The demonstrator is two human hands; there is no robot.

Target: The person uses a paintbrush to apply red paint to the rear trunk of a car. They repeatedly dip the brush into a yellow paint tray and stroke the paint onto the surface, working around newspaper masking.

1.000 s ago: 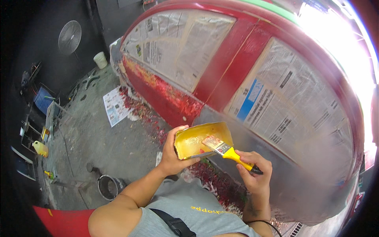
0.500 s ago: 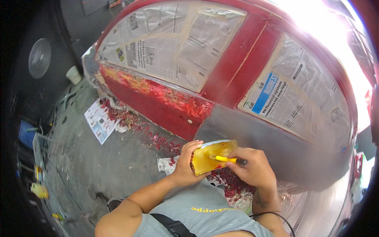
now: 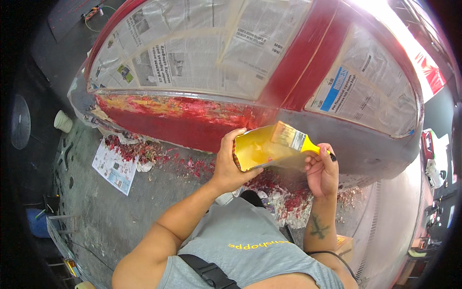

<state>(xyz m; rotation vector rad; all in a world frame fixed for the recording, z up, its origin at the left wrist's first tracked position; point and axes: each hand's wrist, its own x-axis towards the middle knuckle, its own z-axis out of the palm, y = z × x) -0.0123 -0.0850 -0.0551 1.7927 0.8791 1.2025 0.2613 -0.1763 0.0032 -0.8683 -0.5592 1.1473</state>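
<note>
My left hand [image 3: 232,163] is wrapped round a cut-open container [image 3: 252,153] with a yellow inside, tilted so that its open side faces me. The fingers of my right hand [image 3: 321,174] pinch the yellow handle of a paintbrush [image 3: 297,139]. Its flat bristles lie over the upper right part of the container; whether they touch its wall I cannot tell. Just beyond stands a red car door [image 3: 163,126], its paint wrinkled and flaking in a band below the window.
Newspaper [image 3: 192,48] and clear film mask the car's windows. A grey panel [image 3: 332,132] adjoins the red door. Paint flakes [image 3: 197,166] litter the floor, some on a printed sheet [image 3: 115,164]. At left stand a fan [image 3: 20,123], a white bucket [image 3: 63,121] and a metal frame [image 3: 62,224].
The brush has come up out of the container's inside to its upper right edge, and my right hand has turned palm up. My view has shifted, and both hands appear higher in it.
</note>
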